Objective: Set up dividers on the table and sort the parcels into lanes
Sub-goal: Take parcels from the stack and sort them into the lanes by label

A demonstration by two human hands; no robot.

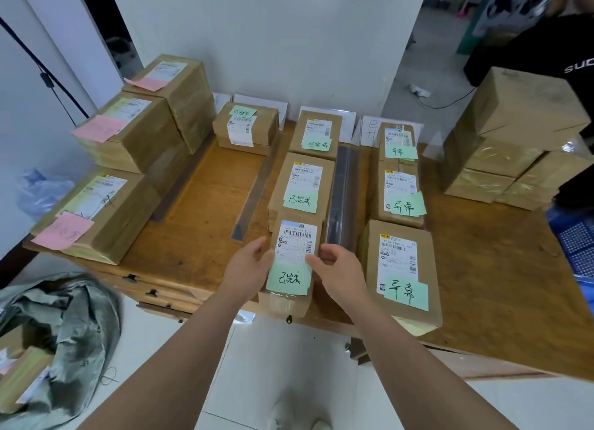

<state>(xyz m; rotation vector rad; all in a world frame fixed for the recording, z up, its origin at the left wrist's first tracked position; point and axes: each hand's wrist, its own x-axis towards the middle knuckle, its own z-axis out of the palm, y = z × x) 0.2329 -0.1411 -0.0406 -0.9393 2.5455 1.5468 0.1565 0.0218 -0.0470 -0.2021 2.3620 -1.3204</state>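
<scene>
The parcel (294, 262) sits at the near end of the middle lane, its near end right at the front edge of the surface (482, 268). Its long axis runs straight away from me, in line with the two boxes (300, 185) ahead of it, and its far end touches the closer one or comes very near it. A green note (289, 280) lies on its top.

I have it between both hands. My left hand (249, 270) is on its left side with fingers curled round that edge. My right hand (337, 272) is on its right side, thumb and fingers pinching the edge by the label. Both are about equally near, so the parcel lies dead centre between them.

The dark divider (342, 198) runs just beside the parcel's right flank, and the clear strip (254, 188) stands off to its left. As I judge it, any push should go straight forward along the lane, keeping clear of the divider.
</scene>
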